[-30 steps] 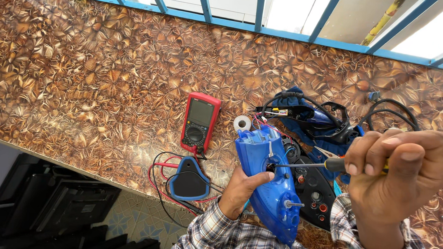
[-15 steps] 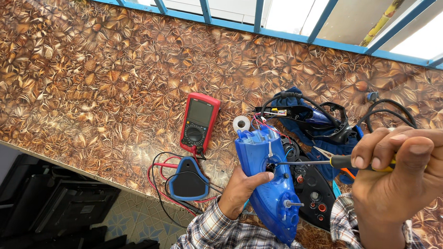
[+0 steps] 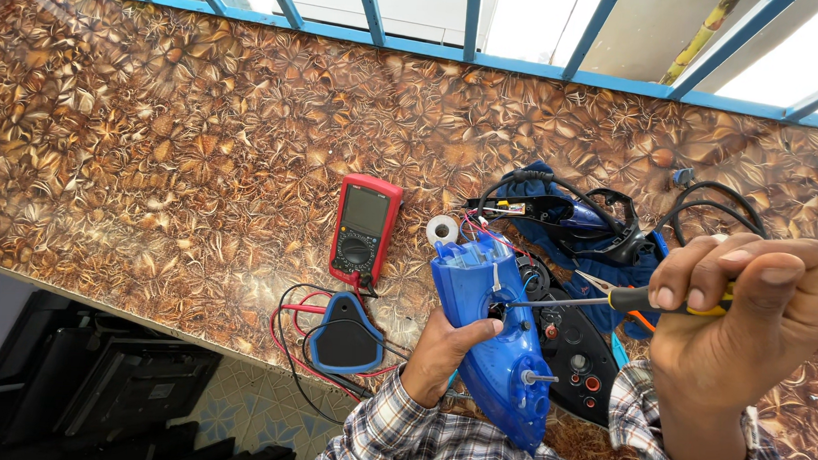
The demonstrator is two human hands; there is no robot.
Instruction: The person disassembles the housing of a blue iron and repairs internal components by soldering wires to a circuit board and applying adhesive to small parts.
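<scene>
My left hand (image 3: 446,349) grips a blue plastic appliance housing (image 3: 491,337) from below, holding it upright over the table edge. My right hand (image 3: 751,310) is closed around the yellow and black handle of a screwdriver (image 3: 606,301). Its metal shaft runs left and the tip sits in a hole on the housing's side. Behind the housing lies a dark baseplate (image 3: 577,354) with round fittings, plus blue parts and black cables (image 3: 600,218).
A red multimeter (image 3: 365,228) lies on the brown patterned table (image 3: 158,158), its red and black leads looping by a dark blue triangular piece (image 3: 344,335). A small white tape roll (image 3: 442,229) sits beside the housing. Dark equipment lies on the floor at lower left.
My right hand with the screwdriver has shifted slightly and turned a little; the tip stays in the housing. My left hand and the housing have barely moved.
</scene>
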